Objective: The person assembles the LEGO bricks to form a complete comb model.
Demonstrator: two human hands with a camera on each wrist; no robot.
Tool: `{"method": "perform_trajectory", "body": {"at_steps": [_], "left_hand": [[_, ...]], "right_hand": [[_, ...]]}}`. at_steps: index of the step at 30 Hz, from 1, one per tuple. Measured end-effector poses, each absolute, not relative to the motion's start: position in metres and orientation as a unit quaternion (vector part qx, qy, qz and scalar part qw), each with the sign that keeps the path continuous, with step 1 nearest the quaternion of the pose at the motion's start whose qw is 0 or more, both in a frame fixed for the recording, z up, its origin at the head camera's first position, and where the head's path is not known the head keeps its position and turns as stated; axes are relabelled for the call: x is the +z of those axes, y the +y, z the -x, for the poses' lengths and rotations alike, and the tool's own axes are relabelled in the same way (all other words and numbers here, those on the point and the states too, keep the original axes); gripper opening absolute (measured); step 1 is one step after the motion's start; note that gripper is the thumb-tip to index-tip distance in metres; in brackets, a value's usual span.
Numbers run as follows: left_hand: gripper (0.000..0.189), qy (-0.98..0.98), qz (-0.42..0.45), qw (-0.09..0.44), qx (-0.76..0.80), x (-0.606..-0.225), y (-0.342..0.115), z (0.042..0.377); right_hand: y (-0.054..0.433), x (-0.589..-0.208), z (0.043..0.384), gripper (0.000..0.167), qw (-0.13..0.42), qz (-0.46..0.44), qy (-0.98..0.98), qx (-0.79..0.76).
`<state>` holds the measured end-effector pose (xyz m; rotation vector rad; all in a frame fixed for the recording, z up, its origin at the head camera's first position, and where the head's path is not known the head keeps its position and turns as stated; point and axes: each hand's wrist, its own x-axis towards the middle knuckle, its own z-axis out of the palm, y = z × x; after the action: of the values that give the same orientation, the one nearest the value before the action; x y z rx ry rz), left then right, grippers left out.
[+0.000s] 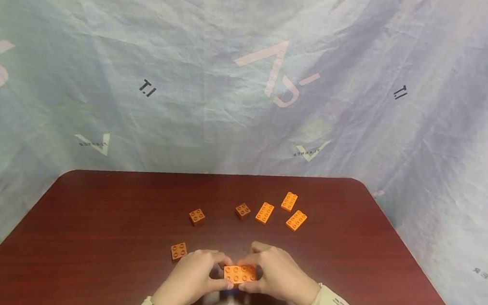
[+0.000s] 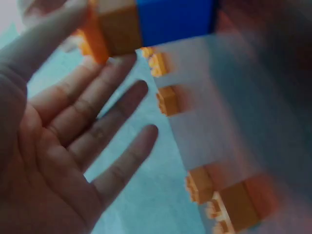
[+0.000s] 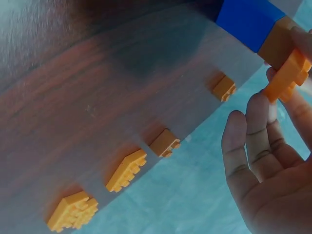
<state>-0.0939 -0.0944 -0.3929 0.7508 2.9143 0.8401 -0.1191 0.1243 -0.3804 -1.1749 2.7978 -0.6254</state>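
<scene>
A flat orange brick [image 1: 239, 273] with two rows of studs tops a small stack near the table's front edge. Beneath it come a brown brick [image 2: 119, 30] and a blue block [image 2: 175, 22] at the bottom. My left hand [image 1: 195, 276] pinches the orange brick's left end between thumb and fingers, the other fingers spread out. On its right end my right hand [image 1: 280, 276] pinches likewise, thumb at the near side. In the right wrist view the orange brick [image 3: 287, 75] juts past the brown one [image 3: 278, 43] over the blue block [image 3: 249, 22].
Beside my left hand lies a brown four-stud brick [image 1: 178, 251]. Farther back are two more brown bricks [image 1: 196, 217] [image 1: 242, 211]. Three flat orange bricks [image 1: 265, 212] [image 1: 289, 201] [image 1: 296, 220] lie at the back right of the dark red table [image 1: 102, 227]. A printed cloth [image 1: 205, 96] hangs behind.
</scene>
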Motion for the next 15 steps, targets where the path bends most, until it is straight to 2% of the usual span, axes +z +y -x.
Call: {"method": "perform_trajectory", "body": {"at_steps": [11, 15], "left_hand": [[0.04, 0.935, -0.229, 0.015, 0.27, -0.413, -0.094, 0.086], [0.038, 0.935, -0.225, 0.009, 0.274, -0.415, -0.092, 0.086]], "right_hand": [[0.127, -0.394, 0.114, 0.031, 0.021, 0.358, 0.903, -0.239], [0.128, -0.396, 0.114, 0.032, 0.011, 0.358, 0.903, -0.238]]}}
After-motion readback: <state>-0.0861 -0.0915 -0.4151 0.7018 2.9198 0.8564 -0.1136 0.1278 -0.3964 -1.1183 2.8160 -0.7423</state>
